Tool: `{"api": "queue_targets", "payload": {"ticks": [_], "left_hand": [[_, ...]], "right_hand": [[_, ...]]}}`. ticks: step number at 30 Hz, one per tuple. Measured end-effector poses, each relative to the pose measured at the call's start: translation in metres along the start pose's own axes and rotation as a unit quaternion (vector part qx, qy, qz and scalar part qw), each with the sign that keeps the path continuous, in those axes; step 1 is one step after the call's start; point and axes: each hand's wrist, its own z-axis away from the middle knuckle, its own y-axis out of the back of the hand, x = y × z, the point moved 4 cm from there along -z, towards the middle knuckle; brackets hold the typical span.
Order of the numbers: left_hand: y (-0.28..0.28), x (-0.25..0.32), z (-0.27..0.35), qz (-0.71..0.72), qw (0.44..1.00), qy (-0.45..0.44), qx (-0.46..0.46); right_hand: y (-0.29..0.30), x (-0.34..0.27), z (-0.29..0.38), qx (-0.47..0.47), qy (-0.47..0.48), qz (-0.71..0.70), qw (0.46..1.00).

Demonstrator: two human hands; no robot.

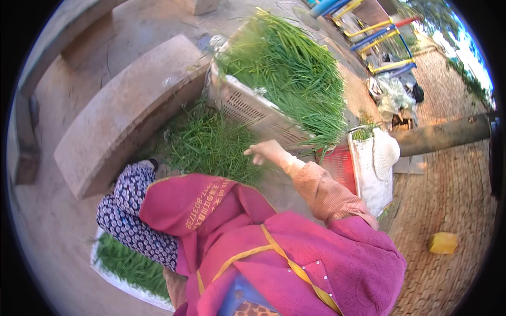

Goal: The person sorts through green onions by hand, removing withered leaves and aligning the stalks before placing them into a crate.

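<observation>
My right hand [267,153] reaches out over the near side of a loose heap of cut greens [213,146] on the ground. Its fingers point left, slightly apart, and nothing shows in them. My left hand is out of view. Beyond the heap stands a pale plastic crate [257,114] with slotted walls, piled above its rim with long thin green stalks [288,75] that look like chives. A few small white flower heads [216,41] show at the crate's edge. A magenta apron [189,201] bearing yellow writing covers my lap.
A curved stone bench [126,114] runs along the left. A red crate [338,168] and a white sack [373,170] stand right of my arm. More greens [130,266] lie on a white sheet behind my leg. A yellow block-like object [443,242] rests on the brick paving [427,284].
</observation>
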Motion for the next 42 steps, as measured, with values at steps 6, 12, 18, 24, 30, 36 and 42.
{"api": "queue_targets", "payload": {"ticks": [6,12,18,24,30,36,42], "left_hand": [[-0.001,0.205,0.056,0.004,0.989,-0.141,0.031],[-0.076,0.362,0.17,-0.015,0.954,-0.297,-0.041],[-0.26,0.347,0.374,-0.159,0.689,-0.61,-0.358],[-0.379,0.218,0.503,-0.046,0.715,-0.333,-0.613],[-0.391,0.143,0.498,-0.105,0.738,-0.224,-0.628],[-0.376,0.144,0.454,-0.094,0.801,-0.161,-0.568],[-0.381,0.135,0.439,-0.064,0.798,-0.083,-0.593]], "right_hand": [[0.052,0.013,0.051,0.155,0.118,-0.05,0.98],[0.145,-0.005,0.028,0.33,0.251,0.027,0.909],[0.234,-0.091,-0.004,0.428,0.338,0.222,0.808],[0.268,-0.123,-0.069,0.435,0.156,0.566,0.683],[0.296,-0.044,-0.087,0.361,0.082,0.59,0.718],[0.266,-0.013,-0.061,0.47,0.235,0.526,0.669],[0.291,-0.031,-0.084,0.48,0.185,0.584,0.629]]}}
